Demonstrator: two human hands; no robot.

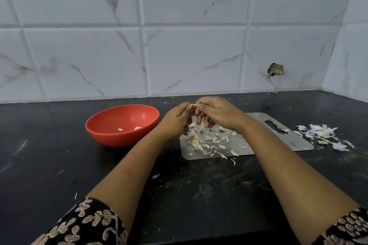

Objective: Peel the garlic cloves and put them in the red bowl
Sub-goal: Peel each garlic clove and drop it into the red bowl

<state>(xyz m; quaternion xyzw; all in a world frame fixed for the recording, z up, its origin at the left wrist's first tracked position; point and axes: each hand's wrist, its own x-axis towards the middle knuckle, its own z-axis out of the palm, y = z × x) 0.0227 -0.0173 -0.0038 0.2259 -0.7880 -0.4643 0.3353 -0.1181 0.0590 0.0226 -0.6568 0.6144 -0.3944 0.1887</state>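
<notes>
Red bowl [111,137], two peeled cloves [120,129] inside, sits beside the steel board [268,143] while the left hand [176,120] and right hand [219,114] pinch a clove [193,105] between fingertips above loose skins [207,143], where a slip could lose it.

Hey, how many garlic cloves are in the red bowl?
2. The left clove lies near the middle of the bowl floor, the right clove just beside it; the near wall may hide more.
</notes>
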